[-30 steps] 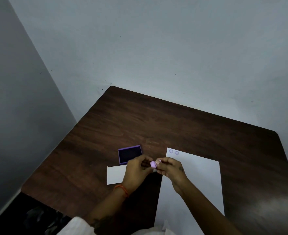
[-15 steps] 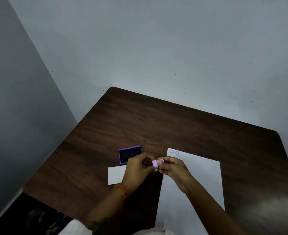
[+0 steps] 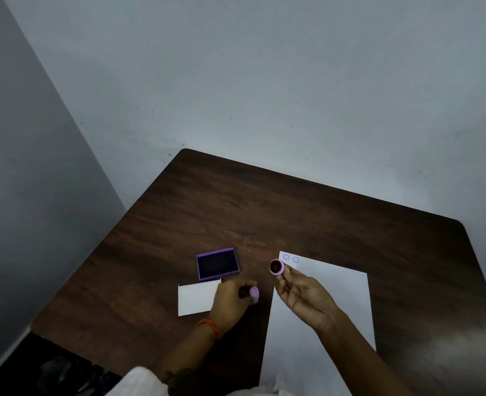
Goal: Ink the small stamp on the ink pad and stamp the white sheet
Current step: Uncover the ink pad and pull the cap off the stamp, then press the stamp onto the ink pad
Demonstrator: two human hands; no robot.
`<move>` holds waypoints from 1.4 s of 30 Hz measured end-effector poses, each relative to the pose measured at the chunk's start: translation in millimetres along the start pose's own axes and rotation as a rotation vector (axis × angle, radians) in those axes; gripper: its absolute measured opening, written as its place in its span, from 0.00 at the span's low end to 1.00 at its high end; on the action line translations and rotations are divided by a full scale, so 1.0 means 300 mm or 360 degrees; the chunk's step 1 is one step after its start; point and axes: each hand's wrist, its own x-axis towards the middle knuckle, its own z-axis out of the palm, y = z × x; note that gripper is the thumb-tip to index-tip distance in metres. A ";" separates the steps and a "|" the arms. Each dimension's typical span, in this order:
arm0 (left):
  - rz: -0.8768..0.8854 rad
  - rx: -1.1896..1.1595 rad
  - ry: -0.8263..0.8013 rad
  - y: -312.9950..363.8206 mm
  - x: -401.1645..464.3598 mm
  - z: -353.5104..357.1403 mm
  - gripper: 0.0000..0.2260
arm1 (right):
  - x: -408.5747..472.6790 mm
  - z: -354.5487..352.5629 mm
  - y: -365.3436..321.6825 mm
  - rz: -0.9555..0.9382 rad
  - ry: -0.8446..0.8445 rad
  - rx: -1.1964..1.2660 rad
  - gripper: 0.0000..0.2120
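The small pink stamp has come apart into two pieces. My right hand (image 3: 302, 298) pinches the round stamp piece (image 3: 276, 266) by its rim, dark face turned up toward me, above the top-left corner of the white sheet (image 3: 339, 292). My left hand (image 3: 230, 304) is closed on the other pink piece, the cap (image 3: 254, 293), low over the table between the sheet and a small white card (image 3: 194, 300). The purple ink pad (image 3: 217, 264) lies open just beyond my left hand. Two faint round purple prints (image 3: 291, 258) mark the sheet's top-left corner.
The dark wooden table (image 3: 293, 212) stands in a corner, with grey walls behind it and to the left. Its left edge drops to a dark floor at the lower left. A white sleeve shows at the bottom.
My hands, joined on the stamp before, have pulled apart. The right hand rose toward the sheet's corner with one piece; the left sank toward the table with the other.
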 end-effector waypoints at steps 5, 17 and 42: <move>0.0134 0.0323 -0.0020 -0.026 0.014 0.022 0.05 | -0.005 0.009 -0.002 -0.0042 -0.0112 -0.0032 0.09; 0.0153 0.0476 0.0448 -0.076 0.010 -0.155 0.17 | 0.005 0.058 -0.001 -0.0071 -0.0210 -0.0047 0.10; -0.0050 0.0440 0.0174 -0.226 0.112 -0.280 0.32 | 0.333 0.282 0.197 -0.1085 -0.0493 -0.3676 0.15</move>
